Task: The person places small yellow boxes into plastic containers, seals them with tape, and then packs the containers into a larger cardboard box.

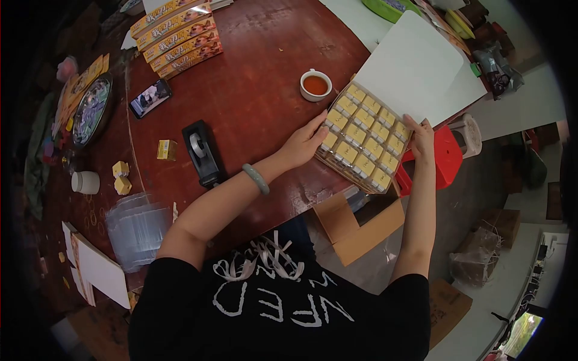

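Note:
A shallow box full of small yellow-topped packs in rows is held tilted at the table's right edge. My left hand grips its left side, the fingers on the rim. On the opposite side my right hand holds the box by its upper right edge. Behind the box lies a white board or lid; whether the two are joined cannot be made out. A white cup of reddish-brown liquid stands just left of the box. Beneath the box is an open cardboard carton.
On the red table are a black tape dispenser, a phone, stacked orange boxes, clear plastic sleeves, a white jar and small yellow packs. A red stool stands at the right.

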Tool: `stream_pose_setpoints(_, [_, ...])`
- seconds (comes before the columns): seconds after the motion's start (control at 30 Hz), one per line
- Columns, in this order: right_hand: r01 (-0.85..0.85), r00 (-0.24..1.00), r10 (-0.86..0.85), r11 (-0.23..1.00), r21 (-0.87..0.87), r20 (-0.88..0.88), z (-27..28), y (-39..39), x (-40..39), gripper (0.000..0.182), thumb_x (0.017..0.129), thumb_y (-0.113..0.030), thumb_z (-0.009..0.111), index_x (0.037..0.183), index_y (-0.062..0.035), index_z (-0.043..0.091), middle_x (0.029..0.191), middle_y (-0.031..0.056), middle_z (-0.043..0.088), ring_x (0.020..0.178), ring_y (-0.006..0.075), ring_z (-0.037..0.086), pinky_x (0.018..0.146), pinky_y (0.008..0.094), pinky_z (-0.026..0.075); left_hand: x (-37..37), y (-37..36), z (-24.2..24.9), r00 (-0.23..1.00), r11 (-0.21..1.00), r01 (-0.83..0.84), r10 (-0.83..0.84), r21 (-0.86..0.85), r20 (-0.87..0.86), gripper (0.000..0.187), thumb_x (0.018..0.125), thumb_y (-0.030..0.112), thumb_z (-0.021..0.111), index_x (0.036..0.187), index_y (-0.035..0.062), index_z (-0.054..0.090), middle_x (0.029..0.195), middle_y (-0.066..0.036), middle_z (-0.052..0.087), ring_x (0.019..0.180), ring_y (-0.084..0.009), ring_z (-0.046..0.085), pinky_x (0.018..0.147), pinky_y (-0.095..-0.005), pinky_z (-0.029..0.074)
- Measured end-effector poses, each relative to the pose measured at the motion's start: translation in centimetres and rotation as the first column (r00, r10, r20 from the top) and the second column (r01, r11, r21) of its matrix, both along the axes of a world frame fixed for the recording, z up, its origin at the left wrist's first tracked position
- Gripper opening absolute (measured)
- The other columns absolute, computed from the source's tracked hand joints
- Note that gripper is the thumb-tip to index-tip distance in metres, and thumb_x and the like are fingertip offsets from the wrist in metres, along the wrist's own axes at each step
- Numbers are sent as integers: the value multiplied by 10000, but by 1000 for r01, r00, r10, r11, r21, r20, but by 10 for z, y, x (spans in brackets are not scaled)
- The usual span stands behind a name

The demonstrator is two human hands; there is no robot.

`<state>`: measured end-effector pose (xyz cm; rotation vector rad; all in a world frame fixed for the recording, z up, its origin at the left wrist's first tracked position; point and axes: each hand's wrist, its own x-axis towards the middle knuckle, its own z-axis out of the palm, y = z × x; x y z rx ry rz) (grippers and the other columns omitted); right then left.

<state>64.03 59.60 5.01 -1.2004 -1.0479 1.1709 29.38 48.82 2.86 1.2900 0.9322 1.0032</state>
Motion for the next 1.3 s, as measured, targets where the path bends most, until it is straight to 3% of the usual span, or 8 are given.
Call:
stream_pose_setpoints(0.2, [-9, 990, 7, 1000, -16, -138, -17, -3, -8, 203, 871, -50, 739, 1040, 9, 643, 946, 72, 708, 790, 135, 662, 712, 257, 524, 5, -14, 6, 979, 994, -43, 61, 98, -193, 521, 1062, 238, 433, 1501, -10, 302, 1451, -136, 482, 1304, -173, 476, 1084, -299, 374])
stream_pose_setpoints(0.33, [-24, 924, -31, 990, 137, 380, -14, -13, 1, 195, 895, -49, 698, 1039, 79, 668, 995, 81, 708, 781, 114, 634, 717, 266, 518, -1, -5, 19, 986, 989, -128, 135, 73, -94, 471, 1065, 245, 425, 1446, -29, 394, 1422, -141, 516, 1296, -188, 495, 1088, -323, 378])
stream_pose_setpoints(0.53, [-432, 554, 105, 884, 177, 826, 36, -70, -7, 472, 833, 161, 455, 1235, -14, 629, 1362, 148, 580, 1349, 325, 471, 1123, 375, 362, -12, 66, 75, 950, 990, -127, 104, 63, 294, 540, 1081, 364, 326, 1416, -46, 433, 1416, -154, 527, 1318, -212, 490, 1104, -335, 362])
stream_pose_setpoints(0.67, [-493, 464, 129, 859, 135, 876, 38, -82, 0, 421, 829, 106, 478, 1209, 18, 635, 1338, 176, 590, 1332, 323, 487, 1172, 400, 291, 12, 105, 81, 721, 854, 507, -345, 118, -601, 577, 1025, 440, 401, 1400, 9, 484, 1446, -130, 500, 1377, -279, 427, 1162, -396, 296])
stream_pose_setpoints(0.73, [-512, 396, 101, 849, 129, 913, 47, -81, -9, 379, 836, 54, 502, 1189, 38, 640, 1321, 192, 597, 1308, 338, 507, 1173, 407, 289, 45, 98, 40, 471, 632, 592, 231, 499, -851, 579, 998, 437, 433, 1402, 27, 494, 1460, -188, 458, 1387, -337, 385, 1154, -487, 259])
stream_pose_setpoints(0.8, [-466, 377, 55, 874, 138, 924, 38, -78, -18, 357, 870, 1, 498, 1195, 40, 640, 1340, 212, 579, 1290, 339, 527, 1134, 399, 336, 68, 91, 22, 507, 654, 487, 327, 578, -798, 615, 1011, 448, 391, 1445, 14, 423, 1560, -167, 322, 1477, -350, 209, 1211, -478, 116])
stream_pose_setpoints(1.07, [-452, 82, -126, 879, 149, 989, 9, -51, -62, 512, 1043, -329, 393, 1488, -77, 386, 1541, 175, 352, 1439, 350, 298, 1136, 509, 276, 80, 110, 19, 586, 667, 401, 340, 628, -735, 599, 922, 443, 507, 1363, 39, 513, 1327, -142, 530, 1227, -317, 461, 1108, -466, 275])
stream_pose_setpoints(1.3, [-407, 273, -179, 868, 283, 945, -1, -76, -52, 510, 1020, -313, 471, 1461, -62, 421, 1415, 218, 438, 1325, 409, 396, 1083, 488, 331, 66, 61, 28, 587, 618, 287, 491, 732, -644, 685, 892, 502, 556, 1282, -62, 544, 1227, -186, 556, 1145, -329, 476, 1066, -478, 317])
